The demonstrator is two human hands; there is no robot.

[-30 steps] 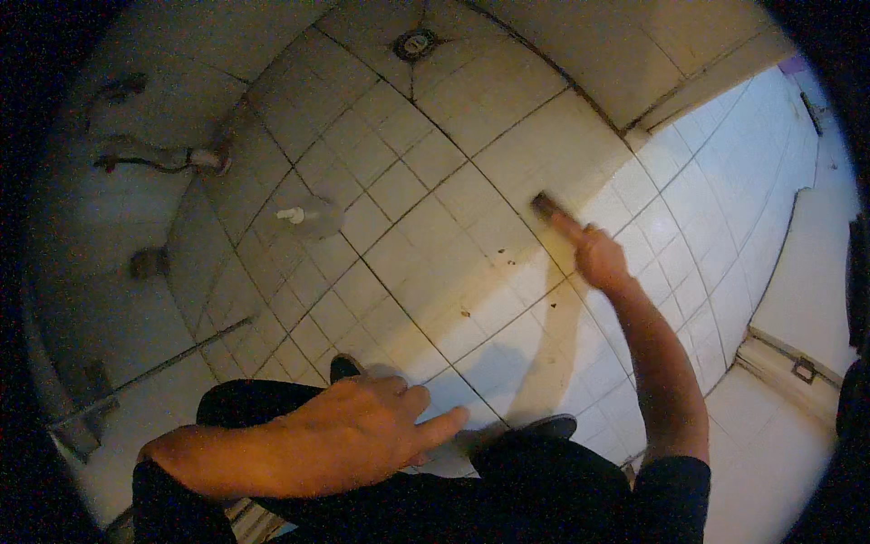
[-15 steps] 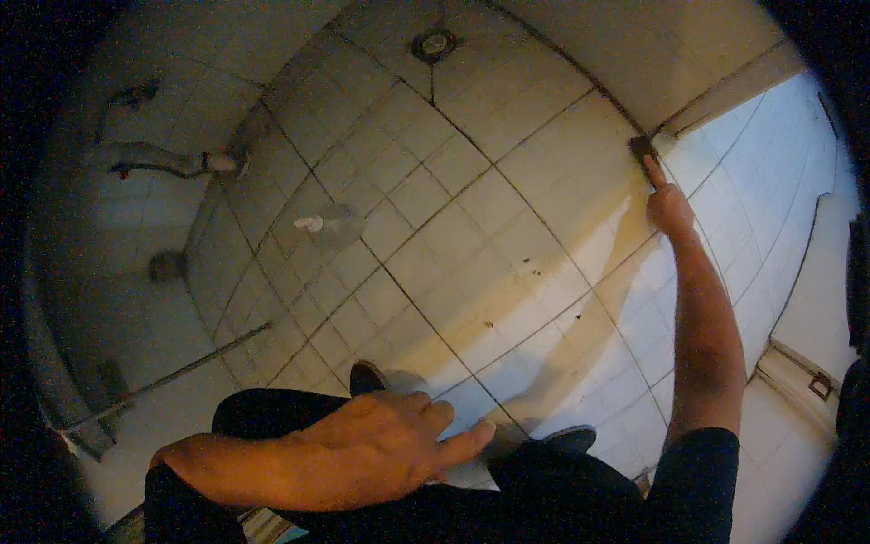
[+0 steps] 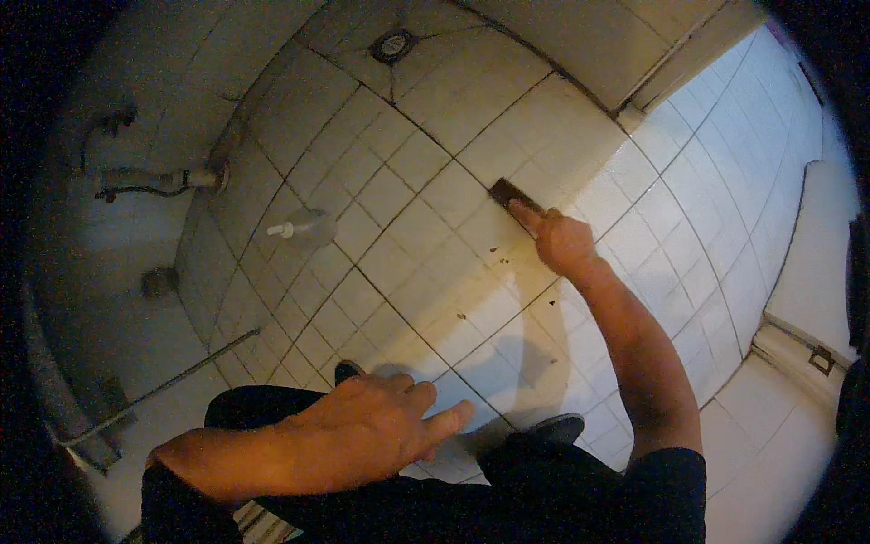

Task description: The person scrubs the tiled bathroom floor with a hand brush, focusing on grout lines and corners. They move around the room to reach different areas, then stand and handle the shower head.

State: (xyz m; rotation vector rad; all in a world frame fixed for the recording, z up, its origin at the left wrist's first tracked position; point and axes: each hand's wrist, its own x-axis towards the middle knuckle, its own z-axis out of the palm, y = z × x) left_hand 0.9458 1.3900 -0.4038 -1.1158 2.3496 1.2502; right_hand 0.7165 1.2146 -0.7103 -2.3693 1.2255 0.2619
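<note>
- Head view: right hand (image 3: pixel 564 243) stretched out and down to the tiled floor (image 3: pixel 426 236), fingers closed around a small dark flat scrubbing pad (image 3: pixel 512 194), index finger laid along its top.
- Pad pressed flat on a pale tile near the middle of the floor, close to the foot of the tiled wall on the right (image 3: pixel 725 181).
- Left hand (image 3: pixel 372 431) resting palm down on the knee of the dark trousers (image 3: pixel 272 426), fingers loosely spread and holding nothing.
- Small dark specks scattered on the tiles just below the pad.
- Clear spray bottle (image 3: pixel 304 227) lying on its side, well apart to the left.
- Round floor drain (image 3: pixel 392 45) at the far end of the floor.
- Two dark shoes (image 3: pixel 557 426) below, at the bottom of the frame.
</note>
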